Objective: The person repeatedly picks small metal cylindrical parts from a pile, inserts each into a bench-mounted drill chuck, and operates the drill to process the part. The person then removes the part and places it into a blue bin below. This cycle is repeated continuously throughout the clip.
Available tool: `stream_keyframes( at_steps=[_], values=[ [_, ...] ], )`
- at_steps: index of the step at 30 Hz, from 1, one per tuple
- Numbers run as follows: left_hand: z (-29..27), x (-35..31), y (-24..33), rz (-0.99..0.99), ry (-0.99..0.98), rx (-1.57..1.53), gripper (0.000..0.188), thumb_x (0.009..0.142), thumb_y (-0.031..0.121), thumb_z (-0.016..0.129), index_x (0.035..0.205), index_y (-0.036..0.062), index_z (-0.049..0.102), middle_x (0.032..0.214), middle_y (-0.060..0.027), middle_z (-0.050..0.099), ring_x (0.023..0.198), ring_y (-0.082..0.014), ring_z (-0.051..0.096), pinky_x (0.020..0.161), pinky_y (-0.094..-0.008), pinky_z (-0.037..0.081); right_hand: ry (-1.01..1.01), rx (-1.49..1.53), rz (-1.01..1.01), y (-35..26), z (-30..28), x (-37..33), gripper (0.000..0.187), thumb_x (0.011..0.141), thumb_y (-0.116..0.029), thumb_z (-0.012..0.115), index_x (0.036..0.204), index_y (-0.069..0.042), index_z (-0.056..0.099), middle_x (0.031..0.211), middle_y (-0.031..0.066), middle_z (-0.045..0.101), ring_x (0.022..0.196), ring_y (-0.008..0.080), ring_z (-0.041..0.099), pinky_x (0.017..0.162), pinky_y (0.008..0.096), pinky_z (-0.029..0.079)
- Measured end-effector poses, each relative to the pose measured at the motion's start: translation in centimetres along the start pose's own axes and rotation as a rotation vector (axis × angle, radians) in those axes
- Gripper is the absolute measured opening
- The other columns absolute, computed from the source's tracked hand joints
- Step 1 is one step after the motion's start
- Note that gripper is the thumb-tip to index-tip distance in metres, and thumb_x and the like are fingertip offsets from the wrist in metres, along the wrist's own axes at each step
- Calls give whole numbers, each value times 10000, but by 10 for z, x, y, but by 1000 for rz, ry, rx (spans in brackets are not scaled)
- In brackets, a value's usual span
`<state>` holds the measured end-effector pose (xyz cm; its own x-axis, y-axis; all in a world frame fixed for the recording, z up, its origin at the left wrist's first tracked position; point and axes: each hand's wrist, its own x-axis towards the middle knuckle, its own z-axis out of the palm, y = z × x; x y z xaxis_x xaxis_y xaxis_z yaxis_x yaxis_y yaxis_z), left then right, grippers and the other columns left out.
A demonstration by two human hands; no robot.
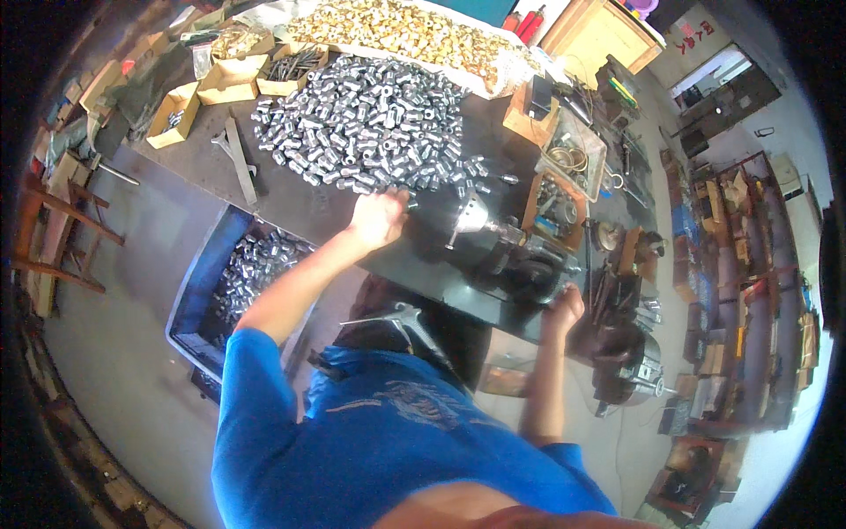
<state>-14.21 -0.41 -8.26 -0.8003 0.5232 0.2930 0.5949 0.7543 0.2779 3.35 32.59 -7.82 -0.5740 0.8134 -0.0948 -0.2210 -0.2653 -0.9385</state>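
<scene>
**Left hand at the edge of the steel parts, right hand at the machine**

Your left hand (379,218) lies on the dark table (300,198), at the near edge of the big heap of silver metal fittings (361,123). The heap spreads away from the hand, up and to the left, and its nearest pieces touch your fingertips. The fingers are curled together over the table; they seem to close on one or two fittings, but the knuckles hide what is under them, so you cannot tell for sure.

Just to the right of that hand stands a small dark machine (493,242) with a shiny cone-shaped metal head (471,216), which sits close beside your knuckles. Your right hand (564,309) is at the near right corner of the machine, by the table's edge, fingers bent against the dark housing; whether it grips anything is hidden.

Below the table, to your left, a blue crate (189,291) holds more silver fittings. Beyond the heap lies a spread of brass-coloured parts (405,31), and small cardboard boxes (231,78) stand at the far left of the table.
</scene>
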Motion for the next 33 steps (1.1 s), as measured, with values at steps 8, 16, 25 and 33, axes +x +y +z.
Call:
stream_keyframes(
  at_steps=[8, 16, 25, 33],
  values=[
    [-15, -4, 5, -62, -128, -80, 218, 745, 174, 596, 932, 63, 579, 874, -146, 596, 758, -317, 610, 633, -419, 483, -45, 31, 7, 3, -2, 1, 144, 836, -146, 490, 751, -44, 546, 591, -6, 433, 447, 59, 341, 385, 195, 240],
    [-81, 11, 38, -92, -181, -1495, 165, 829, 7, 571, 980, -59, 582, 774, -73, 605, 638, -119, 581, 593, -242, 492, 73, 6, 46, 2, 1, 2, 103, 806, -122, 500, 756, -50, 552, 589, -10, 428, 457, 62, 346, 387, 187, 246],
    [-71, 28, 37, -2, -254, -1489, 163, 811, 1, 595, 966, -48, 602, 823, -73, 617, 655, -109, 574, 611, -234, 487, -12, 12, 20, -8, -3, -11, 140, 815, -146, 503, 731, -36, 520, 585, -21, 385, 482, 62, 320, 410, 202, 233],
    [-74, 25, 36, 1, -252, -1532, 175, 810, 21, 605, 970, -48, 589, 824, -71, 618, 660, -114, 578, 651, -244, 493, -181, -36, -87, -60, -4, -35, 208, 858, -206, 493, 735, -38, 505, 587, -15, 390, 464, 52, 316, 385, 190, 222]
  ],
)
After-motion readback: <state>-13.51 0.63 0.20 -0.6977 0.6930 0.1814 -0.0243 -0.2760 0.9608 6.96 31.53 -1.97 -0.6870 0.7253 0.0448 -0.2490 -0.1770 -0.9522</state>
